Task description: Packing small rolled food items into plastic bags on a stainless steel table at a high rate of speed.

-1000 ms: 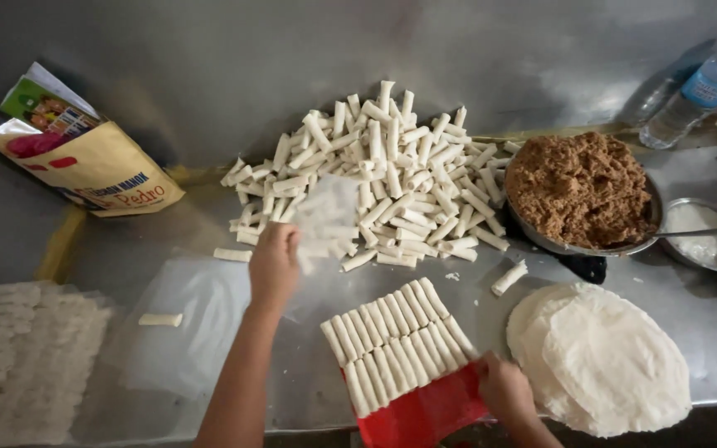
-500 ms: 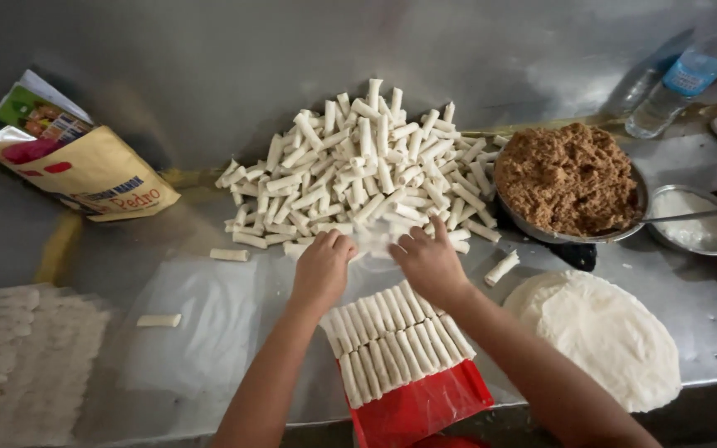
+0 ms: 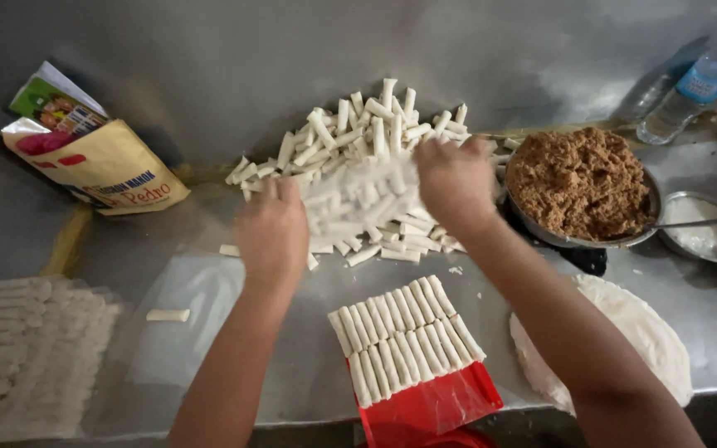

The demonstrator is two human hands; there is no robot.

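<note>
Steel counter spreads before you, where your left hand (image 3: pixel 273 236) and right hand (image 3: pixel 453 184) together grip a blurred handful of white rolls (image 3: pixel 361 202) between them, just over the heap of rolls (image 3: pixel 358 141) beyond your fingers.

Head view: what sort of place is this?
Probably a food-prep kitchen, perhaps small-scale production: a metal worktable, a large pile of small white rolls the hands reach into, a pan of brown filling, stacked round wrappers.
</note>
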